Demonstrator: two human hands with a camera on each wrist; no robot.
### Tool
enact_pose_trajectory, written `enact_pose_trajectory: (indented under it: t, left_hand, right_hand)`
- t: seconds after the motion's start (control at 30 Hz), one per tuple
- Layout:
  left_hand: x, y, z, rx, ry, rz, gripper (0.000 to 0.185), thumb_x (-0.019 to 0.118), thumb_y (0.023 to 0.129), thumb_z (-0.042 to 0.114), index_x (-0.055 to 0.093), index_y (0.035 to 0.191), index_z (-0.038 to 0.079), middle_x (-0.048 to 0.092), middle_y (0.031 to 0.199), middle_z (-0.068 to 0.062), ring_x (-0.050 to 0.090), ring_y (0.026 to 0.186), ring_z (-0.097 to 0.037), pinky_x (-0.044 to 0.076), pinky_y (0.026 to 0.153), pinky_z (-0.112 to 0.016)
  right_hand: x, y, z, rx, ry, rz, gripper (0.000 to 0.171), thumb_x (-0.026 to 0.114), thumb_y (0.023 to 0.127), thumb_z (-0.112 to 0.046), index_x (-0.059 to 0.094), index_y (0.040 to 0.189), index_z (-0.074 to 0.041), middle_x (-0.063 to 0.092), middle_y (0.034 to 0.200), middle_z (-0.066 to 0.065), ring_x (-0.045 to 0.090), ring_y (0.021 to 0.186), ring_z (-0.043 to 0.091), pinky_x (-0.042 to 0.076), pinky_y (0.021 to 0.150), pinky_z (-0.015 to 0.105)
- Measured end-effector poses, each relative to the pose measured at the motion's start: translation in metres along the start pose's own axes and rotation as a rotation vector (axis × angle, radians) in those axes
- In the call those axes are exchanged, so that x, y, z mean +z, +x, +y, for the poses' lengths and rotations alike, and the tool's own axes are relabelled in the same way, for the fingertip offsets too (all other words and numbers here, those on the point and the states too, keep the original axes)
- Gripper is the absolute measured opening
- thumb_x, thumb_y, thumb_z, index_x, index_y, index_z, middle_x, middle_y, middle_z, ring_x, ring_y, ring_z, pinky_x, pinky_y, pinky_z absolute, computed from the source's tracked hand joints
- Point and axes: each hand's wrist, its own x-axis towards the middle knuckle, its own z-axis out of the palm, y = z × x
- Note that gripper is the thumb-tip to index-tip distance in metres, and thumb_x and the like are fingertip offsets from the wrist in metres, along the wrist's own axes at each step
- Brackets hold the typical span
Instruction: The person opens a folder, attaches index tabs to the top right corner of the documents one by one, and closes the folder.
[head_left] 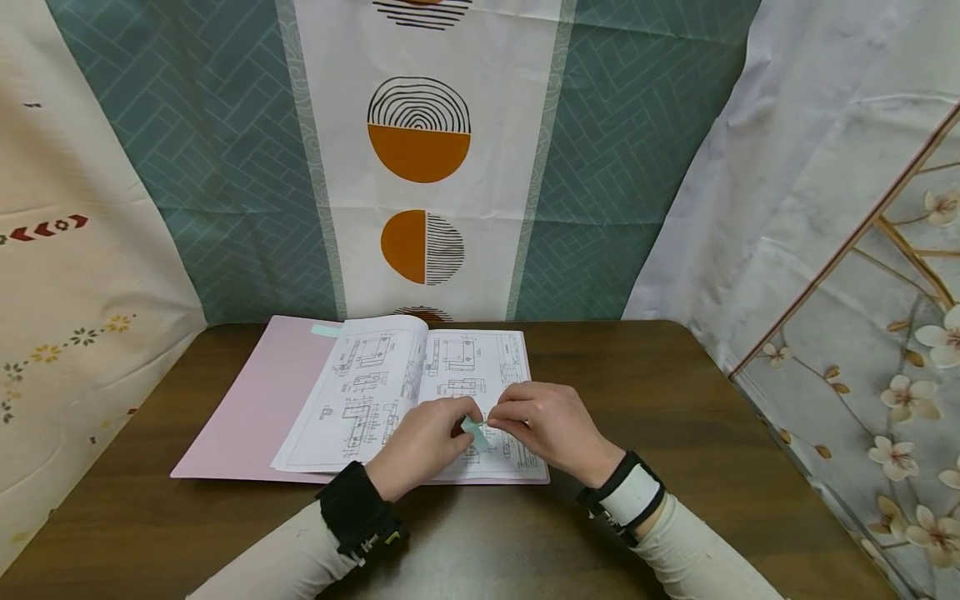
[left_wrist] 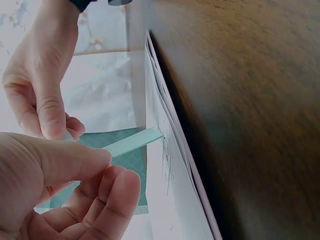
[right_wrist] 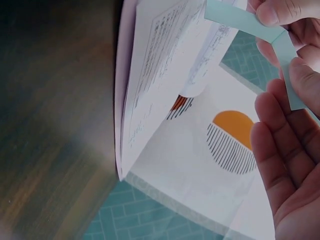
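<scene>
Over the right page of an open booklet of technical drawings (head_left: 491,354), both hands work at a bent mint-green paper strip (head_left: 477,437). Thumb and fingers of my left hand (head_left: 422,446) pinch its longer arm (left_wrist: 134,142), whose free end hangs close to the page. My right hand (head_left: 553,423) pinches the other arm (right_wrist: 288,70) between thumb and fingers. In the right wrist view the two arms meet at an angle between the hands. The left hand hides most of the right hand's hold in the left wrist view.
The booklet lies in a pink folder (head_left: 240,425) on a dark wooden table (head_left: 637,383). Another mint-green strip (head_left: 326,331) sits at the folder's upper left. Patterned cloths (head_left: 637,150) hang behind the table and at both sides.
</scene>
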Motion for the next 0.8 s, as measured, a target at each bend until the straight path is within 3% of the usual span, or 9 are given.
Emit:
enact_pose_trajectory:
  t: [0.43,0.63,0.8]
  left_hand:
    - [-0.0001,-0.0002,0.0009,-0.031,0.014,-0.022,0.021,0.081,0.096,0.000,0.078,0.113,0.011,0.063,0.085,0.007,0.057,0.075,-0.013,0.048,0.068,-0.033]
    - [0.0004,0.0007,-0.0011,-0.028,0.017,-0.042,0.031,0.077,0.097,-0.002,0.078,0.125,0.012,0.070,0.093,0.001,0.059,0.081,-0.015,0.051,0.072,-0.035]
    - [0.0011,-0.0004,-0.0037,-0.017,0.037,-0.028,0.033,0.073,0.094,-0.006,0.079,0.122,0.012,0.072,0.097,-0.004,0.059,0.082,-0.015,0.051,0.072,-0.034]
  right_hand:
    - [-0.0060,0.0005,0.0008,0.040,-0.036,0.052,0.021,0.099,0.084,-0.015,0.090,0.103,-0.018,0.079,0.097,-0.007,0.072,0.086,0.009,0.062,0.079,0.030]
    - [-0.0075,0.0000,0.0027,0.045,-0.036,0.058,0.021,0.099,0.085,-0.016,0.090,0.104,-0.018,0.079,0.098,-0.007,0.072,0.086,0.009,0.062,0.079,0.029]
    - [-0.0089,0.0004,0.0058,0.062,-0.035,0.098,0.018,0.097,0.087,-0.016,0.089,0.103,-0.018,0.079,0.098,-0.008,0.073,0.087,0.009,0.062,0.078,0.029]
